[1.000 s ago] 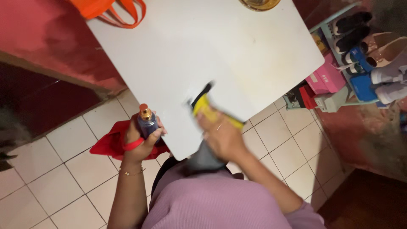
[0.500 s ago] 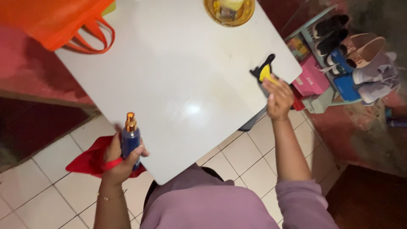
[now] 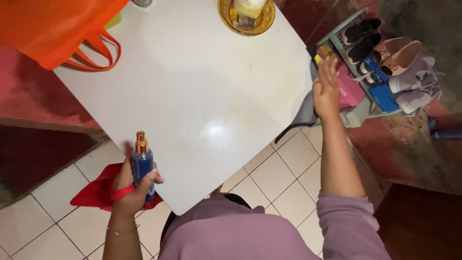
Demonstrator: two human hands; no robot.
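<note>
My left hand (image 3: pixel 131 185) grips a blue spray bottle (image 3: pixel 142 163) with a copper-coloured top, held upright at the near left edge of the white table (image 3: pixel 192 86). A red bag (image 3: pixel 94 192) hangs from the same hand below the bottle. My right hand (image 3: pixel 326 89) is stretched out past the table's right edge, pressing a grey and yellow cloth (image 3: pixel 308 108) against that edge; the cloth hangs down off the side and is partly hidden by the hand.
An orange bag (image 3: pixel 62 29) lies on the table's far left corner. A gold dish (image 3: pixel 246 17) with small items stands at the far edge. A shoe rack (image 3: pixel 385 62) with several shoes and pink boxes stands to the right. White floor tiles (image 3: pixel 279 173) lie below.
My right hand has swept the cloth from the near edge across the table and over its right edge. The left hand keeps the bottle at the near left edge.
</note>
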